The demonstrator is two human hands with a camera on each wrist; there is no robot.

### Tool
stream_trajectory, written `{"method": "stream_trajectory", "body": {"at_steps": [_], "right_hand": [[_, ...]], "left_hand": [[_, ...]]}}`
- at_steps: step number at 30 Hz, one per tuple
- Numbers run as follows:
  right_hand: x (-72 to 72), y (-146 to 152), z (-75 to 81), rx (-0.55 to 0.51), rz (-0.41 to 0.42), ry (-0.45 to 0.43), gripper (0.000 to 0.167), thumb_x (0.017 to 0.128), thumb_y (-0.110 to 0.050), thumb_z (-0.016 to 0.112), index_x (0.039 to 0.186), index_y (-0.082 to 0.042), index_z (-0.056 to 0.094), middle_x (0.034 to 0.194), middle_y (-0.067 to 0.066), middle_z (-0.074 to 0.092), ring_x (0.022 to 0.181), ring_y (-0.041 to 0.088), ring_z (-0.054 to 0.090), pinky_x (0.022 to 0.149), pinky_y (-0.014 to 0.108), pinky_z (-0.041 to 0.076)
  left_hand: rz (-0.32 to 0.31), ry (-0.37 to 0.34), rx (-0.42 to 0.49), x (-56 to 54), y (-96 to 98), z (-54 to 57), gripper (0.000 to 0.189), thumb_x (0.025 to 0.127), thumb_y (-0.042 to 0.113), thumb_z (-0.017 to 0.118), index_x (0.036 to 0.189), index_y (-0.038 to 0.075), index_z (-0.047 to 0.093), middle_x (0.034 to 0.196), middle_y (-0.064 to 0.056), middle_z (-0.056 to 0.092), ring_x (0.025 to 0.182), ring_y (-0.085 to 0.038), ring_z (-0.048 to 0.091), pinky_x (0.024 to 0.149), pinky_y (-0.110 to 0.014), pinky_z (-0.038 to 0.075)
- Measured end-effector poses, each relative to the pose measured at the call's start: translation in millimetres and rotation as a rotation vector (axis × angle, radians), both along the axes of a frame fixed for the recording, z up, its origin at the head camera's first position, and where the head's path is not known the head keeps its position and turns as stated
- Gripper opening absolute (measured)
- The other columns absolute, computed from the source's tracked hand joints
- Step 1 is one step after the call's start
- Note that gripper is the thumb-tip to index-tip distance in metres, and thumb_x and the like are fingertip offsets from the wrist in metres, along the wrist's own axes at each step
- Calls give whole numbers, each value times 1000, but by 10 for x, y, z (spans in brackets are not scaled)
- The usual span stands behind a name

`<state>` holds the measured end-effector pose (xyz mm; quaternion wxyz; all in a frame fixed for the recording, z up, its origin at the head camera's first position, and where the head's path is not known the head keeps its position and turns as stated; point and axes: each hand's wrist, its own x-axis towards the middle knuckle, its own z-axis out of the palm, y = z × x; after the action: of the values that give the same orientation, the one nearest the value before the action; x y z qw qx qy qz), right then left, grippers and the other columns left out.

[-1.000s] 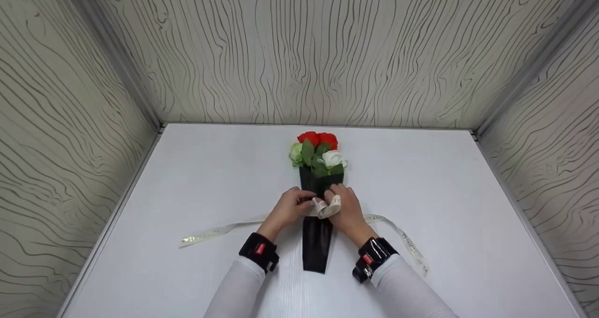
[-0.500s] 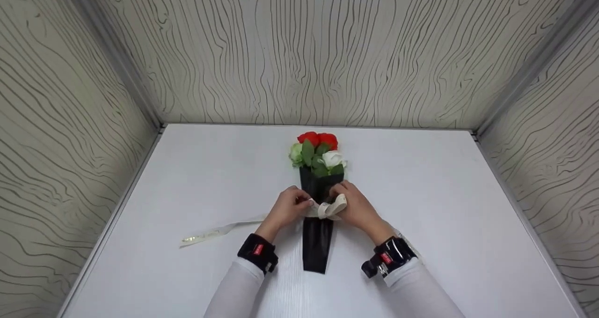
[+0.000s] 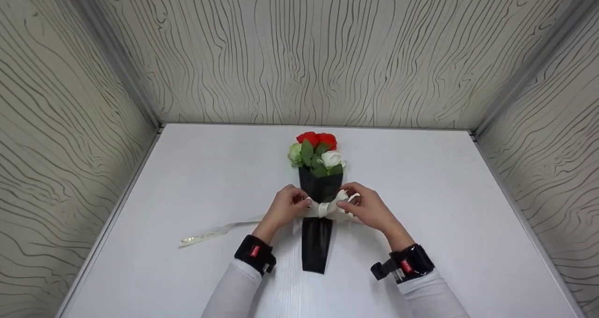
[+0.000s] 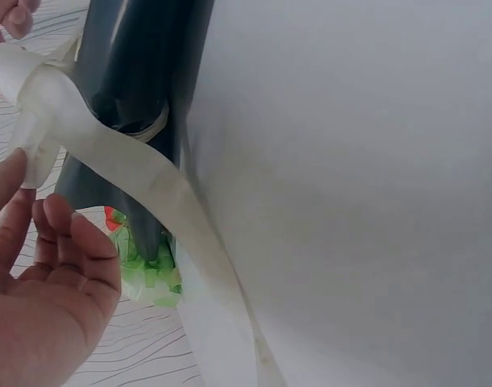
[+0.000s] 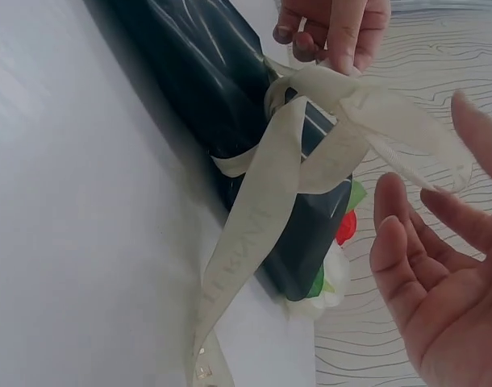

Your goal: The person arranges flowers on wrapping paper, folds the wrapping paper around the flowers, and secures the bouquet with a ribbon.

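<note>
A bouquet lies on the white table, its black wrapping [image 3: 317,247] narrowing toward me. Red roses [image 3: 317,141], a white rose [image 3: 332,158] and a pale green flower [image 3: 295,154] show at its far end. Around its middle runs a cream ribbon [image 3: 323,209] with a knot and loops at the front. My left hand [image 3: 286,209] pinches a loop [image 4: 38,157] between thumb and forefinger. On the other side my right hand [image 3: 372,210] holds the opposite loop [image 5: 419,133] by its outer end, thumb and forefinger around it, the other fingers loosely bent.
One ribbon tail [image 3: 203,238] stretches left over the white table [image 3: 210,168]; the other tail [image 5: 246,234] hangs down on the right. Wood-patterned panels [image 3: 299,51] enclose the table at the back and sides.
My right hand has moved right and drawn its loop outward, from over the wrapping to beside it. The knot looks tighter and flatter. My left hand has hardly moved.
</note>
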<state>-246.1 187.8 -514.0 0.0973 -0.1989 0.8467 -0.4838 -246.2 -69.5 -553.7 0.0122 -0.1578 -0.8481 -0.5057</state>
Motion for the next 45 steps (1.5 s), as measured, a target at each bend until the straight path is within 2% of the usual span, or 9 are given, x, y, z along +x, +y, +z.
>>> {"method": "stream_trajectory", "body": {"at_steps": [4, 7, 10, 13, 18, 24, 31, 41, 45], "right_hand": [[2, -31, 61, -18, -72, 45, 22, 92, -10, 69, 110, 1, 64, 89, 7, 63, 74, 30, 66, 59, 28, 53], [22, -54, 158, -30, -95, 52, 16, 92, -4, 67, 106, 2, 65, 84, 7, 62, 74, 35, 65, 58, 26, 52], [108, -104, 378, -25, -89, 37, 17, 92, -1, 65, 108, 5, 64, 85, 11, 62, 73, 28, 64, 59, 25, 51], [122, -115, 446, -32, -86, 8, 19, 94, 0, 63, 110, 8, 63, 87, 15, 62, 70, 19, 60, 59, 26, 50], [-38, -13, 182, -153, -111, -71, 20, 97, -7, 61, 111, 8, 62, 88, 20, 63, 67, 19, 60, 57, 27, 51], [-90, 57, 75, -275, -172, -154, 22, 98, -10, 61, 108, 11, 61, 85, 13, 61, 69, 17, 62, 59, 27, 53], [-125, 131, -16, -362, -217, -226, 24, 99, -10, 58, 108, 12, 60, 84, 17, 63, 69, 16, 63, 63, 27, 55], [-173, 182, -114, -391, -311, -272, 22, 99, -8, 58, 104, 13, 61, 83, 20, 63, 67, 14, 63, 64, 27, 56], [-193, 221, -166, -382, -379, -299, 21, 99, -7, 58, 106, 13, 60, 79, 13, 63, 66, 13, 62, 64, 27, 56]], "left_hand": [[15, -10, 15, 10, -10, 25, 11, 91, 14, 71, 86, 5, 71, 80, 2, 53, 75, -12, 51, 68, -28, 44], [32, -22, 41, 26, -22, 55, 11, 91, 16, 71, 87, 6, 70, 84, 1, 56, 81, -15, 56, 71, -30, 47], [46, -32, 60, 45, -37, 104, 12, 91, 17, 71, 89, 6, 68, 87, 1, 61, 85, -17, 61, 75, -32, 50], [54, -42, 84, 63, -50, 155, 12, 91, 17, 71, 89, 6, 68, 85, 1, 65, 82, -15, 62, 73, -32, 52], [63, -40, 125, 88, -91, 187, 11, 91, 17, 72, 88, 7, 67, 82, 3, 67, 76, -11, 62, 71, -29, 52], [98, -34, 200, 115, -183, 173, 15, 88, 14, 75, 85, 4, 64, 79, -2, 69, 73, -14, 65, 68, -28, 51], [159, -49, 214, 135, -312, 146, 16, 84, 10, 77, 81, 4, 62, 76, -1, 68, 70, -13, 64, 66, -26, 51], [262, -67, 196, 138, -477, 83, 17, 81, 8, 79, 79, 5, 62, 75, 1, 65, 71, -14, 62, 66, -27, 50], [316, -91, 183, 135, -535, 50, 17, 80, 8, 80, 79, 5, 63, 74, 0, 64, 69, -14, 61, 65, -27, 49]]}}
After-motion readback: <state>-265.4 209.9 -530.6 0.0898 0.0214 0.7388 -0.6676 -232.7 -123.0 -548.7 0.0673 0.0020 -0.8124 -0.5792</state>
